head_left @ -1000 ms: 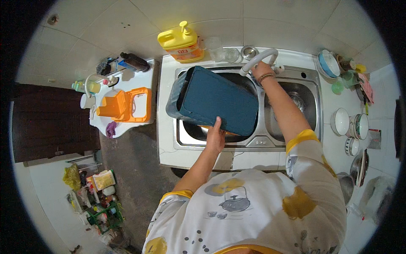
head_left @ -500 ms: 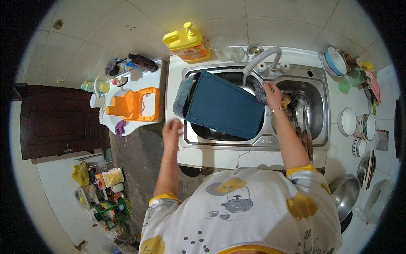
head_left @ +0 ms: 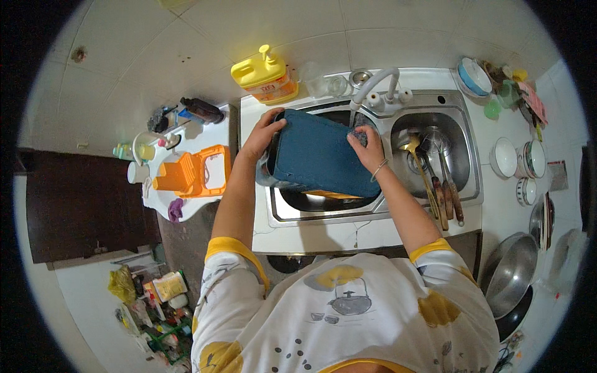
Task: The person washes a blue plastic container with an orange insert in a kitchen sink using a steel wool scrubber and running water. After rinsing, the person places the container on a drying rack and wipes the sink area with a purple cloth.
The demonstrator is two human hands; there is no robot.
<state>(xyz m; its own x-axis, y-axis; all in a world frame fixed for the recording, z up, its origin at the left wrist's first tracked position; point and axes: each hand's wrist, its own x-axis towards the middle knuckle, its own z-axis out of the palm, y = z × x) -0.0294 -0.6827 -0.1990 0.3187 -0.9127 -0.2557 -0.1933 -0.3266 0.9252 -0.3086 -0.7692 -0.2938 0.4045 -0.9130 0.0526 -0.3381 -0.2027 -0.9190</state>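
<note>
A dark blue rectangular plastic bin (head_left: 317,152) lies tilted over the left sink basin, a broad flat face up. My left hand (head_left: 264,133) grips its upper left edge, with the fingers partly hidden. My right hand (head_left: 368,149) is closed on a grey scouring pad (head_left: 359,135) and presses it against the bin's upper right corner. The white faucet (head_left: 373,87) curves down just behind that corner. Something orange (head_left: 333,194) shows beneath the bin's near edge.
The right basin (head_left: 460,168) holds ladles and a strainer (head_left: 435,142) with wooden handles. A yellow pump jug (head_left: 265,78) and glass jars stand behind the sink. Orange plastic parts (head_left: 202,174) sit on a white stand at left. Bowls (head_left: 502,157) and a metal basin (head_left: 510,267) are at right.
My left hand has moved up from beside the bin and taken hold of its left edge. My right hand has shifted left onto the bin with the scouring pad. The view has shifted slightly.
</note>
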